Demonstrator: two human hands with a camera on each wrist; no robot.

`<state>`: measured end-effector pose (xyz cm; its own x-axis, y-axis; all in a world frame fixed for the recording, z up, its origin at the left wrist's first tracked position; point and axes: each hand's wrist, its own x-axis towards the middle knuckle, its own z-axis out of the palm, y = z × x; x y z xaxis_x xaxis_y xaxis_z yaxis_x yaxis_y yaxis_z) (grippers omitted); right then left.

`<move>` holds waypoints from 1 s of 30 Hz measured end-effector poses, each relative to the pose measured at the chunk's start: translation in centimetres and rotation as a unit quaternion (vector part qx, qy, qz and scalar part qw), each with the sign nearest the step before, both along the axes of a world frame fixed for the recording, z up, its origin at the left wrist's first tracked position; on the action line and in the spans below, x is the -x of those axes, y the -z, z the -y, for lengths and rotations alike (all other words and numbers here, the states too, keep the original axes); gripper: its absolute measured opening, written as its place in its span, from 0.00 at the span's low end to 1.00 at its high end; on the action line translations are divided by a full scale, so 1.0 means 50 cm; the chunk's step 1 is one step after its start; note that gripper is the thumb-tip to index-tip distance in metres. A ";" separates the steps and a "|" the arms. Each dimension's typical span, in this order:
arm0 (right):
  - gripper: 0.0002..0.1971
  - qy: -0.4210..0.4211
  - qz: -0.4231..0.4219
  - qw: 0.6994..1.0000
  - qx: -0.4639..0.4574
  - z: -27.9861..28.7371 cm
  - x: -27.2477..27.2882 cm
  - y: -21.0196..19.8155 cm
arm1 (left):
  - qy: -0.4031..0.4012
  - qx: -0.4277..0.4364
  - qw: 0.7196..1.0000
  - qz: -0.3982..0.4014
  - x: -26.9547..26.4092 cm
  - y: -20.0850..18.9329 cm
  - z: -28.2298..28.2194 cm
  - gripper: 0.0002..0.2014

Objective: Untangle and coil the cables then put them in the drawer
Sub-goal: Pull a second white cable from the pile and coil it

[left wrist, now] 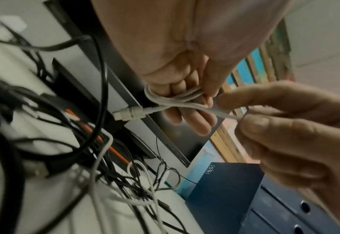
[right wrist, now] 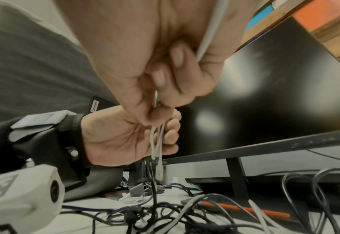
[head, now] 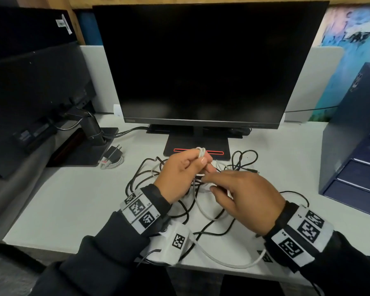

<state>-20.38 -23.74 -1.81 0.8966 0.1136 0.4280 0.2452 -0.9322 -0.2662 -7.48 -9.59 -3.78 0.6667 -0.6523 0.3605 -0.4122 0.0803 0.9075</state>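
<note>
Up at twelve o'clock the dark monitor [head: 201, 63] stands on the white counter [head: 62, 195], with the blue drawer unit [head: 355, 133] at three o'clock. Black cables [head: 137, 178] lie tangled on the counter beneath the hands. At centre, the left hand [head: 179, 176] has its fingers [left wrist: 187, 117] curled round several loops of the white cable [left wrist: 177, 101], its plug [left wrist: 129, 113] dangling free. Just right, the right hand [head: 244, 195] pinches the same cable between thumb and forefinger.
</note>
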 end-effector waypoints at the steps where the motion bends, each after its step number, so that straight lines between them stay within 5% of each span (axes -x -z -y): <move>1: 0.15 -0.005 0.001 1.000 -0.001 0.000 0.001 -0.006 | 0.007 -0.019 1.000 0.019 -0.002 -0.003 -0.002 0.10; 15: 0.10 0.007 0.142 0.988 0.065 0.047 -0.019 -0.016 | 0.029 -0.199 0.967 0.156 0.020 -0.034 -0.014 0.15; 19: 0.14 0.035 0.158 0.986 0.037 0.062 -0.029 0.005 | 0.049 -0.136 0.990 0.002 0.018 -0.045 -0.015 0.14; 22: 0.20 0.043 0.119 0.991 0.044 0.055 -0.032 0.026 | 0.092 -0.061 0.977 -0.183 0.005 -0.046 -0.016 0.13; 27: 0.24 0.059 -0.021 0.997 0.053 0.042 -0.033 0.050 | 0.149 0.139 0.879 -0.431 -0.018 -0.042 -0.029 0.13; 30: 0.18 0.068 -0.092 0.991 0.074 0.051 -0.036 0.054 | 0.136 0.265 0.820 -0.489 -0.045 -0.052 -0.045 0.10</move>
